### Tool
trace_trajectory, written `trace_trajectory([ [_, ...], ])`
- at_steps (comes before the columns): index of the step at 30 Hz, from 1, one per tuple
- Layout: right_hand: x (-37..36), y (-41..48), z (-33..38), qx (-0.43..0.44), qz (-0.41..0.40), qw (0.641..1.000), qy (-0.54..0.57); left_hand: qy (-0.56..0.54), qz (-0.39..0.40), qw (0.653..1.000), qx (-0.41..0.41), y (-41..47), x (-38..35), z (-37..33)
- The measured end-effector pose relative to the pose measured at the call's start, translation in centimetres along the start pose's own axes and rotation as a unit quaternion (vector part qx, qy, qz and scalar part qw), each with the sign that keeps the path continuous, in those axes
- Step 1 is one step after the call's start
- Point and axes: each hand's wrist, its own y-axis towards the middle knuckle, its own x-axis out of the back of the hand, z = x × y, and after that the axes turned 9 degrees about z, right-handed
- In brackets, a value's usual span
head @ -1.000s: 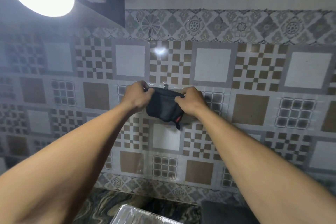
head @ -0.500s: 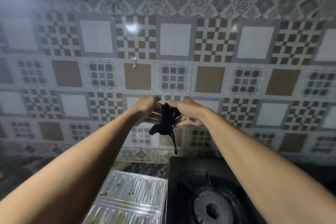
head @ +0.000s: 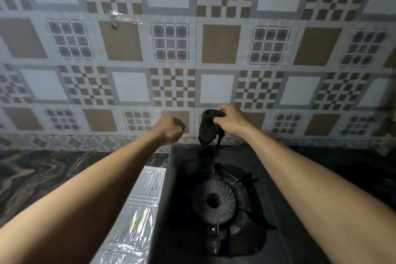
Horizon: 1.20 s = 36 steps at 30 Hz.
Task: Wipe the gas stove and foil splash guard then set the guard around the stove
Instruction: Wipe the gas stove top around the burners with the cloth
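right hand [head: 232, 123] grips cloth [head: 206, 129] over stove [head: 184, 188], ready to wipe | left hand [head: 170, 128] curled, empty | guard [head: 139, 210] flat beside it, awaiting wipe

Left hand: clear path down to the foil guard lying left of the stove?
Probably yes. The left hand holds nothing, and the foil guard lies uncovered on the counter below it; the cloth is in the right hand.

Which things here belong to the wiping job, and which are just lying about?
Job: black cloth gripped by the right hand; left hand, curled, empty; gas stove; foil splash guard lying flat left of the stove.
Just there: wall hook; marbled countertop; tiled wall.
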Motion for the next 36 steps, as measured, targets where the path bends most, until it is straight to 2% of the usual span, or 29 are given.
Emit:
trace_trajectory([
  [3,-1.1,0.1,-2.0,0.04,0.052,0.997,-0.039,0.128,0.019,0.991,0.018,0.5,-2.1,2.9],
  [7,-1.9,-0.1,-4.1,0.023,0.222,0.961,-0.166,0.246,0.11,0.963,-0.015,0.3,-3.5,5.9],
  [9,-1.7,-0.2,-4.4,0.013,0.228,0.959,-0.168,0.28,0.129,0.951,-0.025,0.0,-3.8,7.0],
  [12,-2.5,0.8,-4.8,0.015,0.159,0.97,-0.181,0.314,0.129,0.94,-0.034,0.0,-3.9,7.5],
  [13,-3.1,1.1,-4.8,0.009,0.158,0.967,-0.202,0.317,0.128,0.939,-0.036,-0.1,-4.0,7.5],
  [17,-6.1,2.3,-5.6,0.017,0.242,0.932,-0.268,0.305,0.115,0.945,-0.026,-0.4,-4.3,8.0],
  [26,-6.7,5.0,-4.2,0.097,0.297,0.926,-0.209,0.266,0.119,0.956,-0.029,-0.3,-4.4,9.2],
  [32,-6.6,6.0,-4.2,0.14,0.371,0.88,-0.26,0.265,0.123,0.956,-0.017,-0.3,-4.6,8.8],
  [36,-5.2,5.4,-5.8,0.154,0.389,0.872,-0.252,0.277,0.125,0.953,-0.013,-0.3,-4.6,8.7],
])
